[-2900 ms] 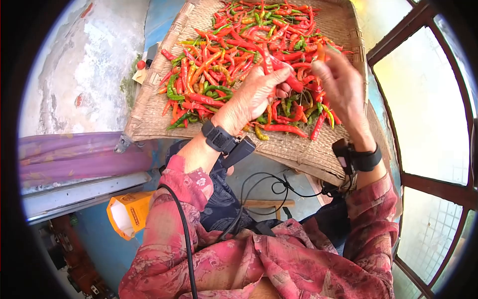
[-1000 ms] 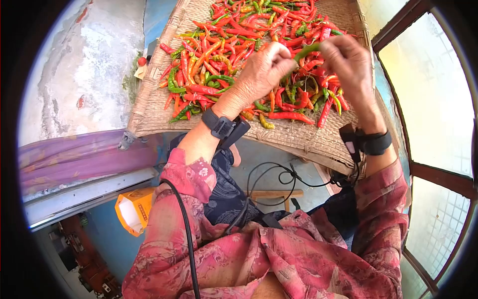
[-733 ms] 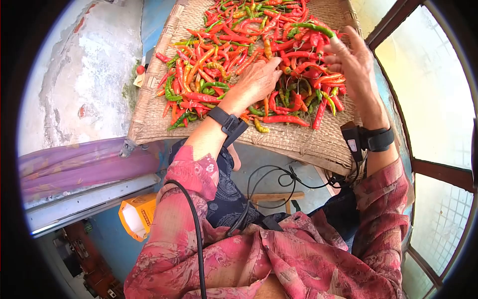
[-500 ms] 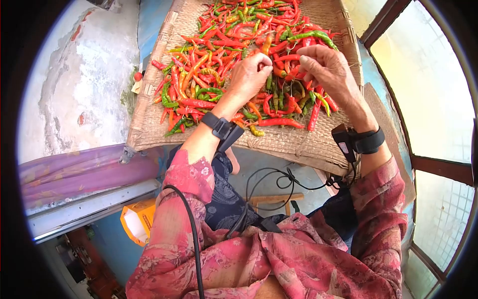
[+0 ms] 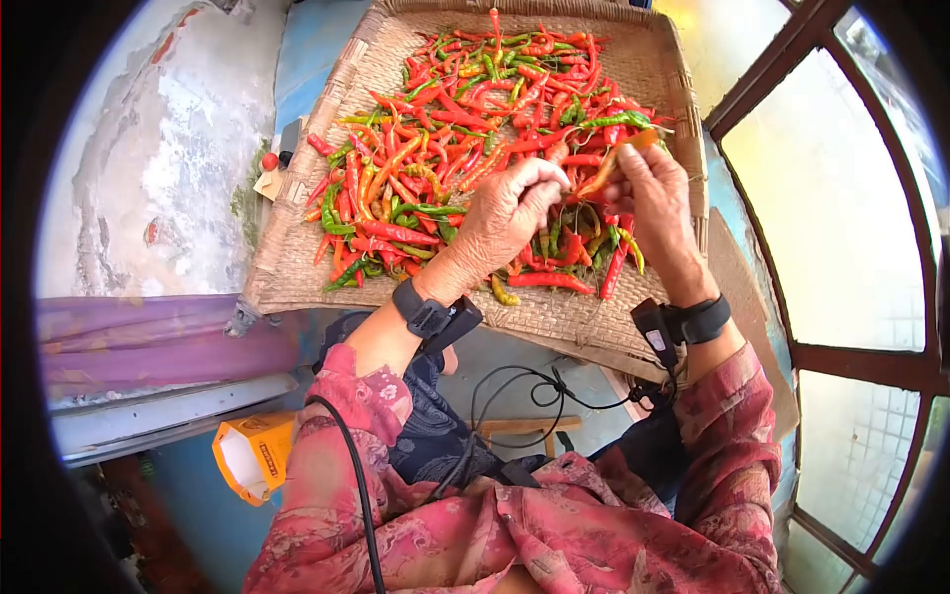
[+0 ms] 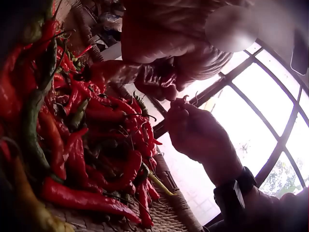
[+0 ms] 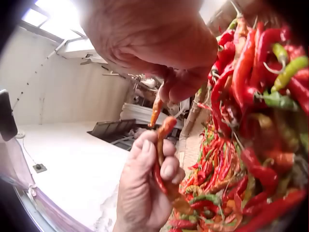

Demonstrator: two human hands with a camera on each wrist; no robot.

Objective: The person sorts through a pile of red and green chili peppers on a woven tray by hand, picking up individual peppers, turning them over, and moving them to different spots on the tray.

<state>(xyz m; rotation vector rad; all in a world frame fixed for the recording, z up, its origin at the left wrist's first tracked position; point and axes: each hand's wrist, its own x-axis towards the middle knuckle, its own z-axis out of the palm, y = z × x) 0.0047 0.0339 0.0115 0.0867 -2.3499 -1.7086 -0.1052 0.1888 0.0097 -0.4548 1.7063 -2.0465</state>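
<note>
Above a pile of red, green and orange chillies point(image 5: 485, 79), the two hands are close together. My left hand point(image 5: 500, 213) grips an orange-red chilli point(image 7: 161, 150), curled along its fingers in the right wrist view. The right hand point(image 5: 655, 203) is just to the right, pinching an orange chilli point(image 5: 597, 180) that points down-left towards the left hand. In the right wrist view, its fingers hold the orange chilli point(image 7: 156, 112) by one end. The fingertips of both hands nearly meet in the left wrist view, where the right hand point(image 6: 203, 140) shows a thin stem.
The chillies lie on a woven tray point(image 5: 287, 252) with a raised rim. A window frame point(image 5: 871, 366) stands at the right, a stained wall point(image 5: 158, 148) at the left. Below are an orange box point(image 5: 259, 455), a black cable point(image 5: 515, 371) and a wooden stool point(image 5: 515, 426).
The green chilli that the right hand held now lies on the pile at the upper right. The right hand has come back beside the left and holds an orange chilli.
</note>
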